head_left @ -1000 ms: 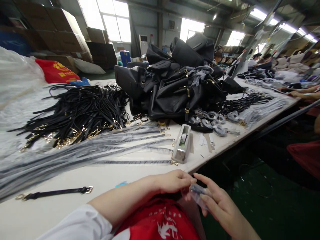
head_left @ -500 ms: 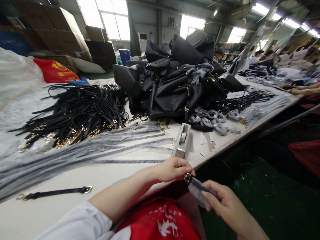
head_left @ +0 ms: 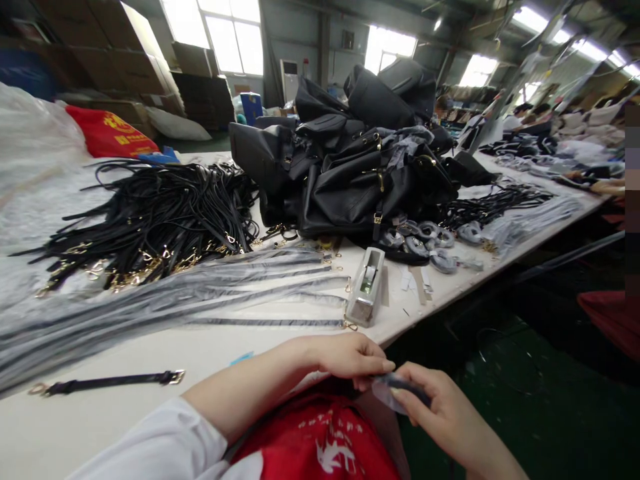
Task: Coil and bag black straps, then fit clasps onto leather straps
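Note:
Both hands meet in front of my red apron, just off the table edge. My left hand [head_left: 353,357] is closed on one end of a dark strap [head_left: 413,389] with clear plastic around it; the fingers cover the buckle end. My right hand [head_left: 437,400] pinches the same wrapped strap further along, thumb on top. On the table to the left lies a short black strap [head_left: 115,382] with a gold buckle and a gold clasp. A grey tape dispenser [head_left: 366,287] stands beyond my left hand.
Long plastic-wrapped straps [head_left: 175,293] cover the table's left side. Behind them lie a heap of black straps [head_left: 170,213] with gold clasps and a tall pile of black bags [head_left: 350,173]. Coiled wrapped straps [head_left: 417,240] sit at right. Other people work farther along the table.
My left hand has moved slightly down and right, closer to my right hand, and its fingers now cover the buckle end. The wrapped strap appears more bent between the hands.

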Tool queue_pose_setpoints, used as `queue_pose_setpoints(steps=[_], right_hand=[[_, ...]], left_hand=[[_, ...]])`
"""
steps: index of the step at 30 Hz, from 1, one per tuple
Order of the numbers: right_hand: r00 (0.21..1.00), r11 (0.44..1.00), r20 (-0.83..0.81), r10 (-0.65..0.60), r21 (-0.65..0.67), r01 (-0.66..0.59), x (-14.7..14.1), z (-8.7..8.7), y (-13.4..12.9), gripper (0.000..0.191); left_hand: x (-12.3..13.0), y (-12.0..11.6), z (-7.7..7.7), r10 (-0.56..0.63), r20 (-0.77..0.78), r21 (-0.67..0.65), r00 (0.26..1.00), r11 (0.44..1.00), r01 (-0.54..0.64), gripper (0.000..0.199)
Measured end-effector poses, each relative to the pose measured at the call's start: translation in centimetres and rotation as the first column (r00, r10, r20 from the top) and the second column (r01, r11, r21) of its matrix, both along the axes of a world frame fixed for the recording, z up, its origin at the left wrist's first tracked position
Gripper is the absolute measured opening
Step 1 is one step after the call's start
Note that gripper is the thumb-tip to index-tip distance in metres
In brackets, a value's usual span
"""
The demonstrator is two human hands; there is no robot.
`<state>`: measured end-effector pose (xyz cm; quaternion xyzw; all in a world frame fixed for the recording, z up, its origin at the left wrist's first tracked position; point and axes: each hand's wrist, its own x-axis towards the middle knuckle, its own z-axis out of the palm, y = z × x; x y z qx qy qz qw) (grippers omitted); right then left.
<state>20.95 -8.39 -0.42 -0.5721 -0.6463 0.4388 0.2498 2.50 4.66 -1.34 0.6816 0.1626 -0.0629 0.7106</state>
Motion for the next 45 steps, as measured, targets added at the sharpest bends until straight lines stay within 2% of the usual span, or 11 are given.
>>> queue_pose_setpoints(steps=[2, 4, 9, 16, 18, 21, 25, 29, 35, 40, 45], right_hand=[[1.0, 1.0, 0.011, -0.003, 0.004, 0.003, -0.2, -0.1, 0.1, 0.022], [0.999, 1.0, 0.029, -0.014, 0.005, 0.014, -0.3, -0.2, 0.1, 0.022], [0.999, 0.999, 0.025, -0.035, -0.022, 0.035, 0.2, -0.4, 0.1, 0.027], [0.999, 0.998, 0.011, -0.053, -0.026, 0.053, 0.5, -0.5, 0.3, 0.029], [0.998, 0.998, 0.01, -0.063, -0.024, 0.063, 0.6, -0.6, 0.3, 0.03], [0.997, 0.996, -0.007, -0.076, -0.039, 0.075, 0.9, -0.9, 0.1, 0.032], [0.997, 0.995, -0.015, -0.073, -0.067, 0.072, 1.2, -1.3, 0.0, 0.036], [0.999, 0.995, -0.032, -0.037, -0.091, 0.034, 0.9, -1.4, 0.2, 0.04], [0.999, 0.995, -0.023, -0.046, -0.093, 0.044, 0.7, -1.6, 0.6, 0.042], [0.994, 0.988, -0.033, -0.109, -0.112, 0.104, 0.7, -1.8, 0.8, 0.05], [0.985, 0.98, -0.067, -0.158, -0.133, 0.148, 0.2, -2.0, 1.3, 0.051]], left_hand=[[-0.1, -0.1, 0.3, 0.018, -0.022, 0.113, 1.0, 0.994, -0.015, 0.067], [-0.3, -0.1, 0.6, 0.091, -0.035, 0.146, 0.995, 0.986, -0.085, 0.067], [-0.6, 0.2, 0.2, 0.309, -0.031, 0.033, 0.951, 0.951, -0.308, 0.07], [-0.4, 0.4, -0.8, 0.371, -0.022, -0.159, 0.928, 0.916, -0.369, 0.072], [-0.4, 0.4, -0.7, 0.366, -0.014, -0.186, 0.93, 0.913, -0.362, 0.066], [-0.3, 0.5, -0.4, 0.336, 0.002, -0.199, 0.942, 0.923, -0.329, 0.041], [-0.4, 0.6, -0.2, 0.245, 0.038, -0.206, 0.969, 0.951, -0.232, 0.022], [-0.3, 0.4, -0.1, 0.146, 0.067, -0.062, 0.987, 0.988, -0.142, 0.018], [-0.1, 0.4, 0.1, 0.089, 0.05, 0.159, 0.995, 0.983, -0.096, 0.018], [-0.2, 0.8, 0.2, 0.052, 0.02, 0.21, 0.998, 0.976, -0.055, 0.019], [-0.1, 0.7, -0.2, 0.021, 0.046, 0.16, 0.999, 0.987, -0.028, 0.007]])
